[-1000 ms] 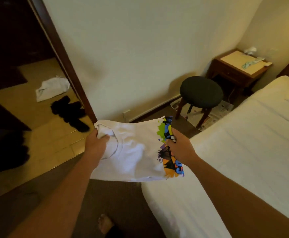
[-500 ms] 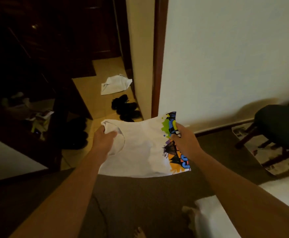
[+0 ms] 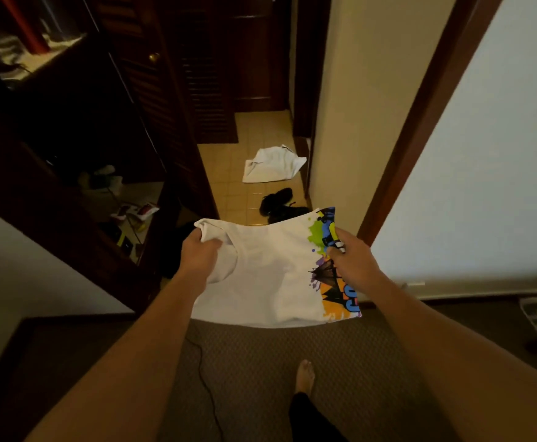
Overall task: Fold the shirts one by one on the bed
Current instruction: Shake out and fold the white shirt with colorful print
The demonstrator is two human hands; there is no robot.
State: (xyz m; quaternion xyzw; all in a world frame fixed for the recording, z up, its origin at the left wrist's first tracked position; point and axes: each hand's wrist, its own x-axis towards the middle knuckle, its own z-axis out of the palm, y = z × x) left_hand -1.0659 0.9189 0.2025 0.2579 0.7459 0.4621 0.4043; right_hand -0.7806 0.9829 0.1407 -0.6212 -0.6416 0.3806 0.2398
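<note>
I have the folded shirt (image 3: 270,275) up in the air in front of me, over the carpet (image 3: 260,378), held at both ends. My left hand (image 3: 198,255) grips the white collar end, fingers curled into the bunched fabric; my right hand (image 3: 351,260) pinches the opposite edge, right on the colourful print, thumb on top. The two hands are apart, with the shirt stretched roughly flat between them. Below it I see my bare foot (image 3: 305,376) on the carpet and a thin black cable (image 3: 208,387) trailing across it. Ahead, through the doorway, a white cloth (image 3: 272,165) lies crumpled on the tile floor (image 3: 225,173), with dark shoes (image 3: 278,202) just nearer me. A dark wooden shelf unit (image 3: 69,148) stands to my left, with cluttered items inside that I cannot make out.
</note>
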